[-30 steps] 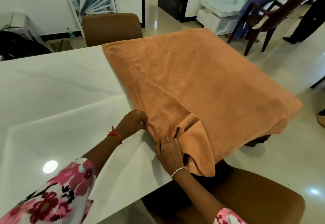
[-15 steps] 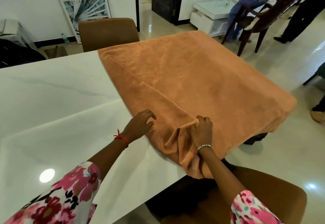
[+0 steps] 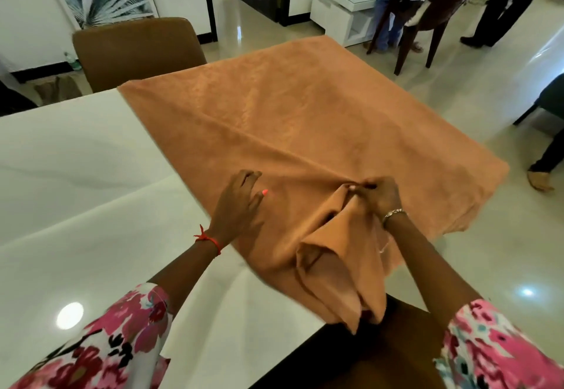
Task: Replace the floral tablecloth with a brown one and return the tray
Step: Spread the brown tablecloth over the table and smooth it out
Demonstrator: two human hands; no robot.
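Observation:
The brown tablecloth (image 3: 299,120) covers the right part of the white table (image 3: 76,181), its near corner bunched and hanging over the front edge. My left hand (image 3: 239,205) lies flat on the cloth near its left edge, fingers extended. My right hand (image 3: 378,198) pinches a raised fold of the cloth beside the bunched corner. No floral tablecloth and no tray are in view.
A brown chair (image 3: 137,49) stands at the table's far side and another (image 3: 366,355) sits right below my hands. Beyond the table are a dark wooden chair (image 3: 427,19), a white low table (image 3: 345,1), and people's legs on the glossy floor.
My right hand moved from the hanging corner up onto the table, lifting a fold. My left hand let go of the edge and slid right onto the cloth, fingers spread.

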